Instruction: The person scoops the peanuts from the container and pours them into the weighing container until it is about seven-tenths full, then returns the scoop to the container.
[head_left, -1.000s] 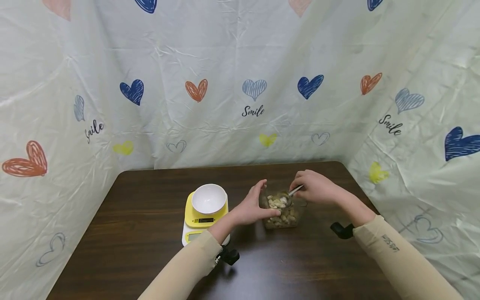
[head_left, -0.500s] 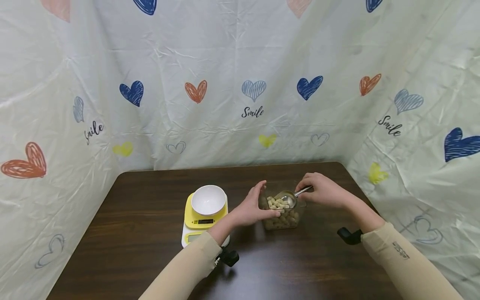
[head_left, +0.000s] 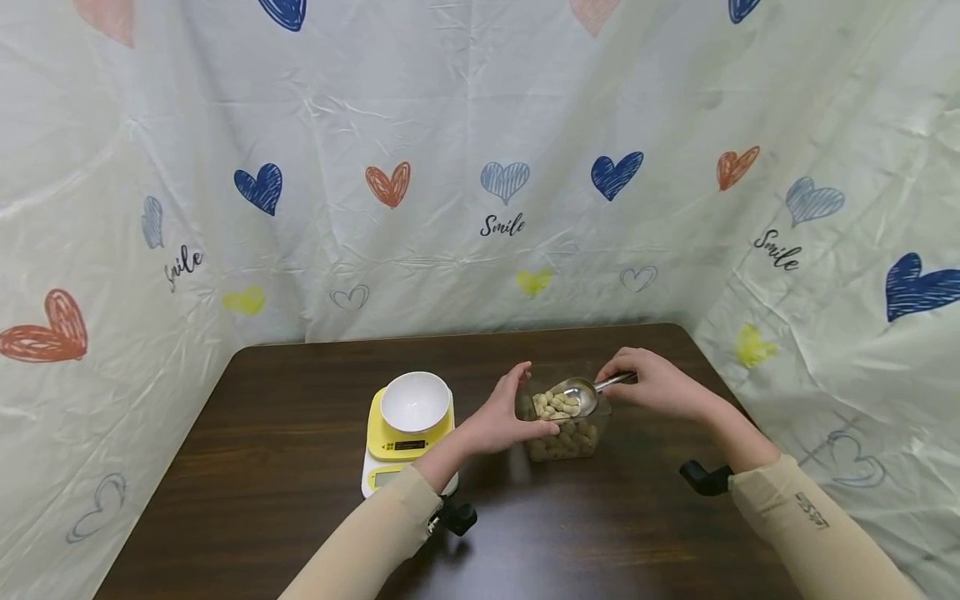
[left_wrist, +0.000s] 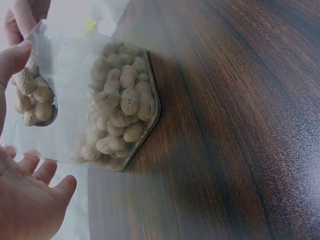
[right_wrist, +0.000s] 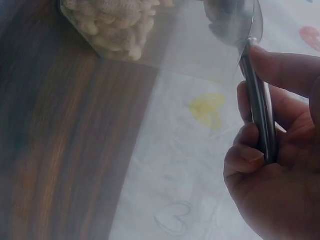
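Observation:
A clear square container [left_wrist: 72,65] stands on the table with peanuts in their shells [left_wrist: 120,110] filling its lower part. My left hand [head_left: 504,417] spans its left side, thumb along the front and fingers towards the back; the little finger lies off the wall in the left wrist view. My right hand [head_left: 654,383] grips the handle of a metal scoop [head_left: 581,395] at the container's right rim. Several peanuts fill the scoop's bowl, as the left wrist view shows. Fingers and thumb wrap the dark, shiny handle in the right wrist view.
Left of the container, a white bowl [head_left: 415,402] sits on a yellow and white kitchen scale [head_left: 381,442]. My left forearm partly covers the scale's display. The dark wooden table [head_left: 247,467] is backed by a white curtain [head_left: 442,292] printed with hearts.
My right hand has drawn back a little to the right, bringing the scoop up out of the peanuts towards the rim. The left hand has stayed at the container.

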